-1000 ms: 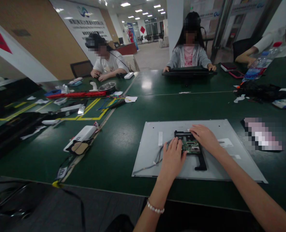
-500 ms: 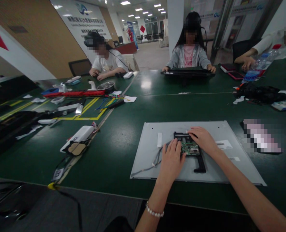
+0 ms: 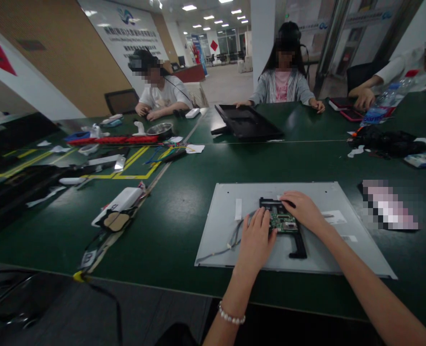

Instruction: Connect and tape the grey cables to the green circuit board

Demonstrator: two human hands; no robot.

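A grey metal panel (image 3: 324, 250) lies flat on the green table in front of me. A small green circuit board (image 3: 284, 221) sits on a black bracket (image 3: 298, 248) in its middle. My left hand (image 3: 256, 240) rests flat with fingers stretched out, its fingertips touching the board's left edge. My right hand (image 3: 302, 210) lies over the board's upper right corner, fingers pressed down on it. Grey cables (image 3: 234, 238) run from the board to the panel's left edge.
Across the table a person holds a black monitor frame (image 3: 247, 121). Other people sit at the far left and far right. Tools, a red bar (image 3: 114, 140) and a metal bowl (image 3: 159, 129) lie at the left. A white box (image 3: 121, 202) sits near me.
The person across has swung the black monitor frame round and laid it tilted on the table. My hands stay on the circuit board, barely shifted.
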